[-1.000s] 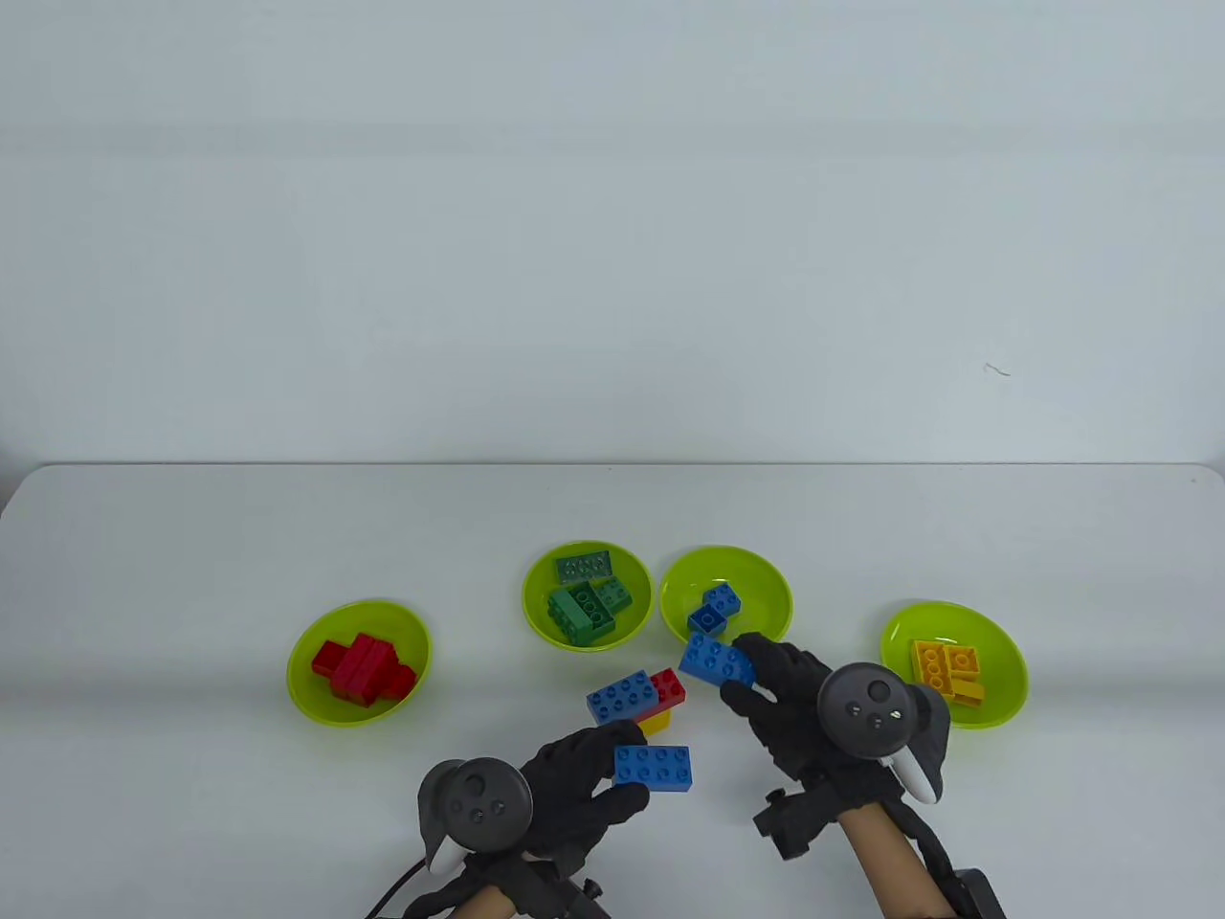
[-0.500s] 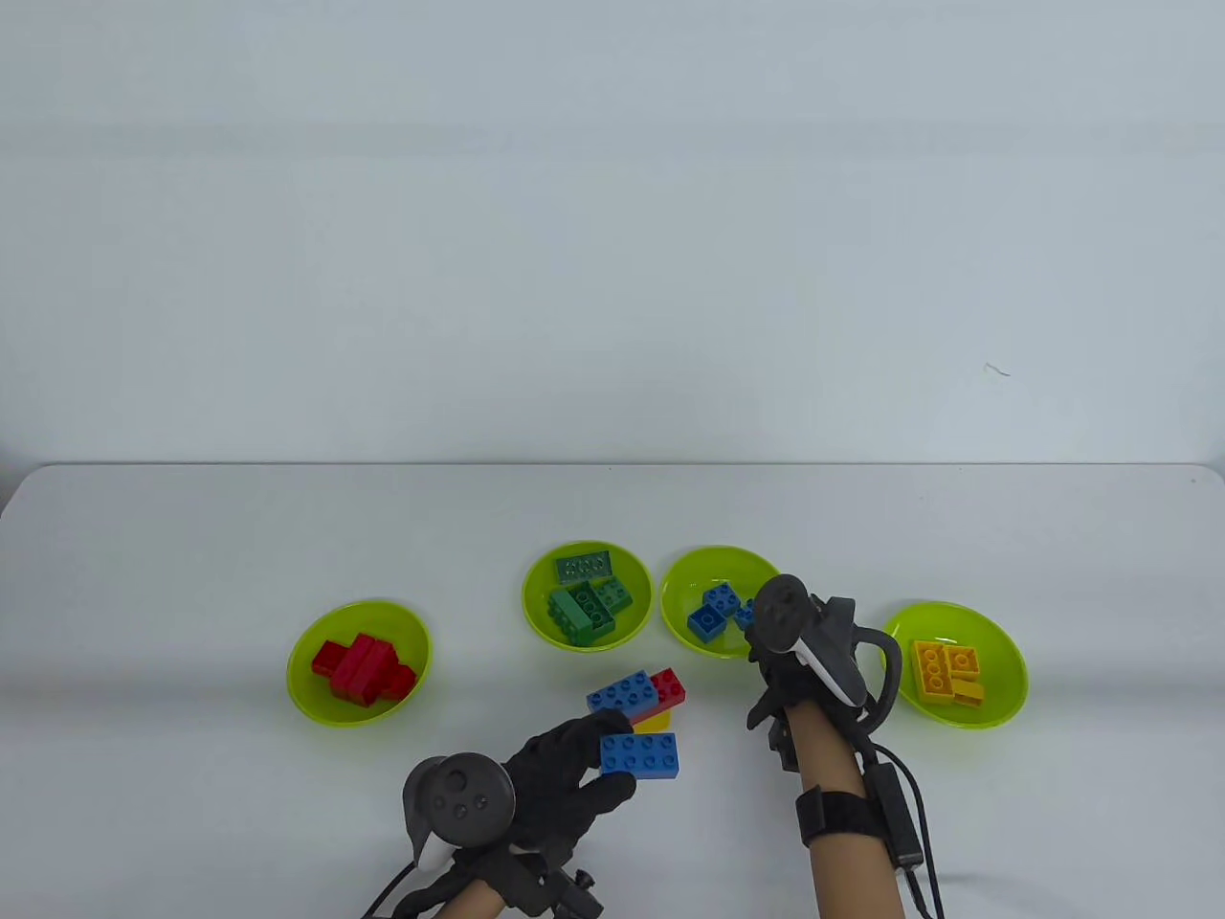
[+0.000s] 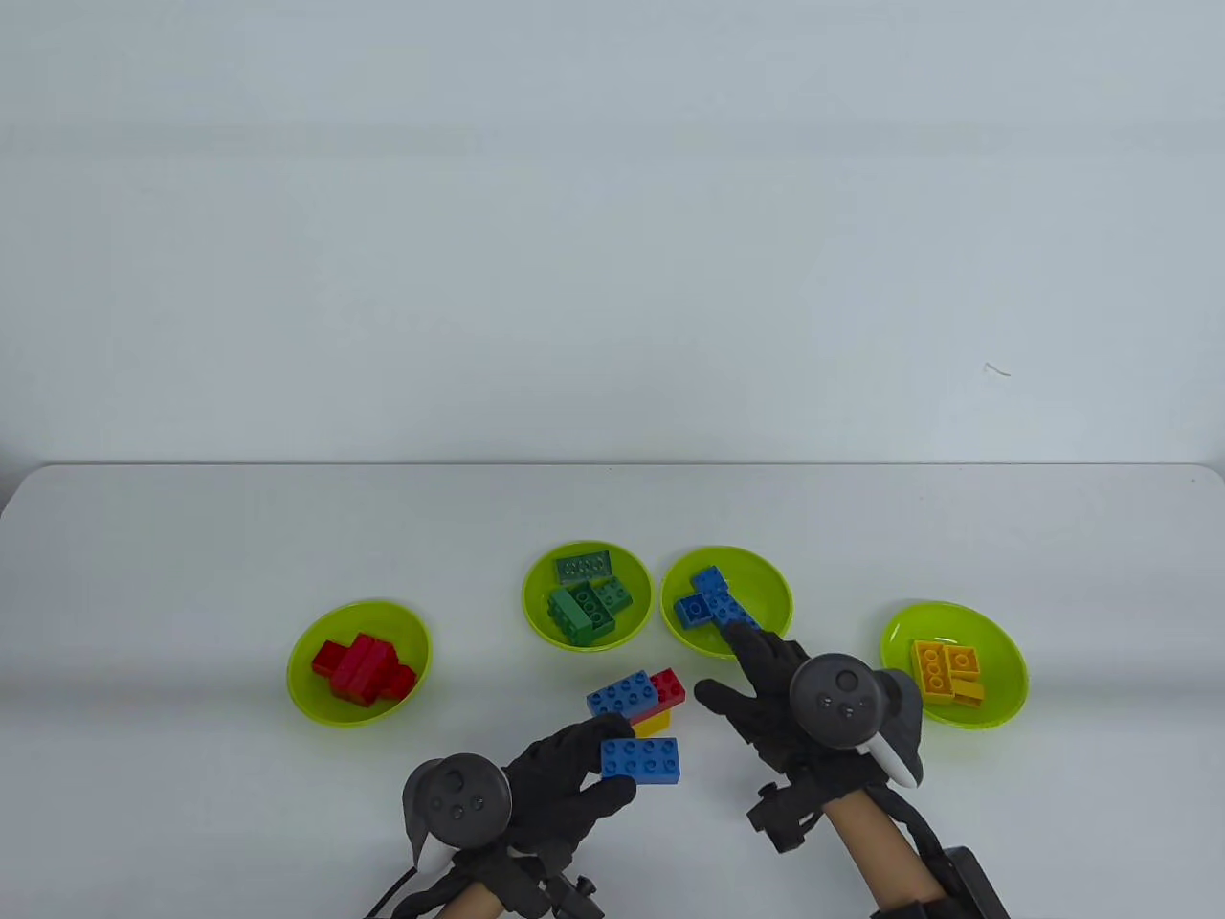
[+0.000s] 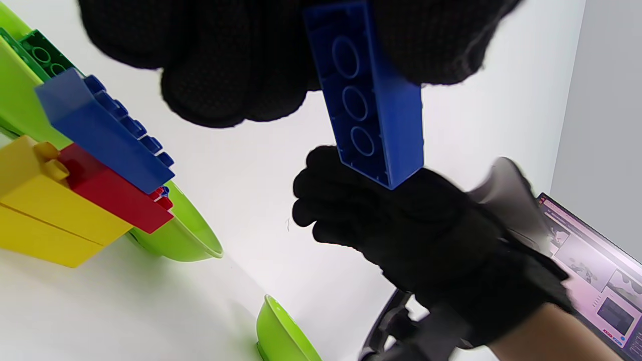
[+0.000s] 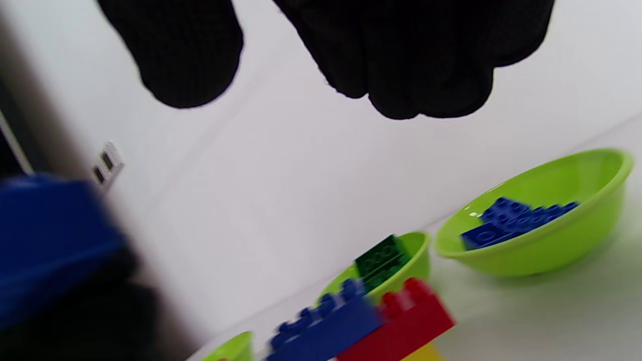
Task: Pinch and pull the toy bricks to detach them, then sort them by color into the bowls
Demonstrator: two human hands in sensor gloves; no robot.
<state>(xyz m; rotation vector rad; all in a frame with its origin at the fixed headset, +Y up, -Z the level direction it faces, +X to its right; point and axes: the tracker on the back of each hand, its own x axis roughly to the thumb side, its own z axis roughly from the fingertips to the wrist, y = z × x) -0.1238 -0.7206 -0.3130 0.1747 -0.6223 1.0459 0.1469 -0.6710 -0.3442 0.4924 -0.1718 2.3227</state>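
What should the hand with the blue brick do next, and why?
Probably carry it to the bowl with blue bricks. The left hand pinches a loose blue brick, already off the stack; the right hand holds nothing.

open table (image 3: 191, 536) beyond four bowls (image 3: 588, 595), brick stack (image 3: 639, 697) between hands

Yellow brick (image 3: 653, 722) mostly hidden under the stack; held blue brick (image 5: 47, 240) blurred in right wrist view
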